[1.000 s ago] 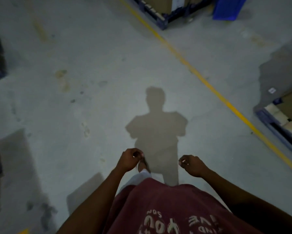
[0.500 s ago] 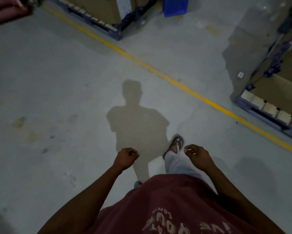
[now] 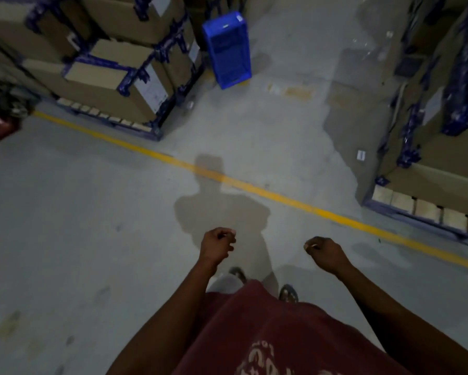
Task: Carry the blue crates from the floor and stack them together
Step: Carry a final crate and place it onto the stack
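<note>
While my left hand [image 3: 218, 242] and right hand [image 3: 325, 253] hang loosely curled, holding nothing, the blue crate [image 3: 226, 50] stands ahead past the yellow line [image 3: 281, 199], beside stacked boxes [image 3: 111, 69]. I should approach squarely, grip both sides.

place: warehouse
floor: bare grey concrete [image 3: 78, 212], yellow lane line [image 3: 281, 197]
stock: wrapped cardboard boxes [image 3: 113, 77] stacked on pallets [image 3: 416, 212] both sides
extra: blue crate [image 3: 227, 50] in aisle
</note>
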